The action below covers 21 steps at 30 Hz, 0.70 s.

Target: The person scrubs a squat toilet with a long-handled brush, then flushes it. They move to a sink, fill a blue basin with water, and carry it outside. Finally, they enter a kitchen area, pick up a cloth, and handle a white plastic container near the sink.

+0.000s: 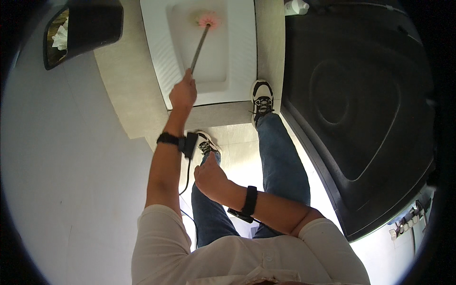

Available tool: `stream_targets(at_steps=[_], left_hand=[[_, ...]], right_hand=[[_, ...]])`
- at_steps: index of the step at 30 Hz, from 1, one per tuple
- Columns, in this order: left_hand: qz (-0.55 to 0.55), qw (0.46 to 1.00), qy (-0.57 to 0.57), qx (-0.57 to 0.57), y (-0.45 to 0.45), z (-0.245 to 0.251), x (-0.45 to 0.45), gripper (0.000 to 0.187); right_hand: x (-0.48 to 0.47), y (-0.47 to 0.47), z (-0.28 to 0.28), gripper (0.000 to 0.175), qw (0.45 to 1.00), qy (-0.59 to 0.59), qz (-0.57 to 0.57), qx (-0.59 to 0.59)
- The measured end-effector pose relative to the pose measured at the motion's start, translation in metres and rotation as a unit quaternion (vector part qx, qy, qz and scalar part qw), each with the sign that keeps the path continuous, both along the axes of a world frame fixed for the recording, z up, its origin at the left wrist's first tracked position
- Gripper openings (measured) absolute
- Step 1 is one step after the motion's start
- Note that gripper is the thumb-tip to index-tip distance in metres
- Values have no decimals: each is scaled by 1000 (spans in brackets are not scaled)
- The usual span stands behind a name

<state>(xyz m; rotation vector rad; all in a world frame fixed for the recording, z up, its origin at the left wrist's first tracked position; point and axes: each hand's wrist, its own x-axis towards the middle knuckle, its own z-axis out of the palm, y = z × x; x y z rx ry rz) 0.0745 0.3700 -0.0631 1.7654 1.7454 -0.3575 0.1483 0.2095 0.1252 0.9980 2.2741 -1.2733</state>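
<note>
My left hand (183, 92) is closed around the end of a long, thin grey handle (199, 50). At the handle's far end, a pink-bristled brush head (209, 20) rests in the basin of a white ceramic squat toilet (240, 53). A dull brownish patch shows beside the bristles, whose edges look blurred. My right hand (211, 177) hangs in front of my body, above my left leg, away from the brush. Its fingers look partly curled; nothing shows in it, but its palm is hidden. Each wrist wears a black strap with a small cabled device.
A black bin (94, 30) with crumpled white tissue (61, 37) stands at upper left. On the right is a large black moulded panel (356, 92), with a white bottle (296, 7) by its top corner. My right shoe (263, 99) is on the raised tiled step (221, 115).
</note>
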Motion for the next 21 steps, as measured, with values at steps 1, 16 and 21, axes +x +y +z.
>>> stream_targets(at_steps=[1,16,21], left_hand=[[-4,1000,-2,-6,-16,8,0,42],[101,989,-107,-8,-139,79,-78,42],[97,991,-75,-53,-207,129,-111,43]], right_hand=[[0,0,1,32,1000,3,7,-11],[-2,-7,-1,28,1000,0,-4,-13],[-3,-9,1,30,1000,-7,-4,15]])
